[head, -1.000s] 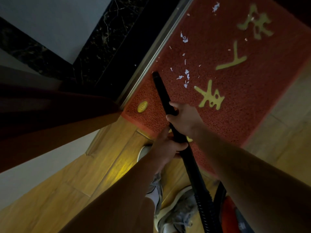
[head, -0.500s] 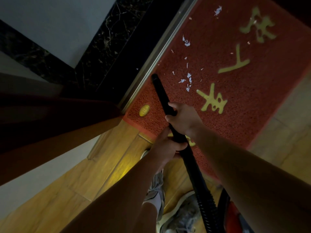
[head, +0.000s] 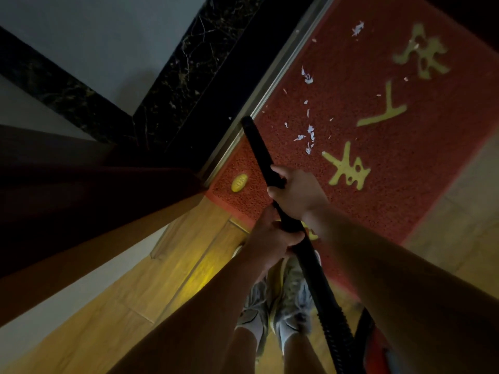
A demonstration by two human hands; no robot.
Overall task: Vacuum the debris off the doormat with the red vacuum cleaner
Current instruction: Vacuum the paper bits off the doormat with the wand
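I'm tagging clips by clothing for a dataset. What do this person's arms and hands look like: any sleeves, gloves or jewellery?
No sleeves show: the left forearm and right forearm are bare to the picture's edge. The left hand and right hand wear no gloves. No watch or bracelet shows at either wrist; the light is too dim to judge rings.

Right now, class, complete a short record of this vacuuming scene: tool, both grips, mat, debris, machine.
Tool: black vacuum tube, tip at the doormat edge beside the metal threshold strip
Forward grip: right hand round the tube
Rear grip: left hand round the tube
Mat: red, yellow characters
Debris: white scraps lying on the mat, right of the tip
Machine: red vacuum body, bottom right, mostly hidden
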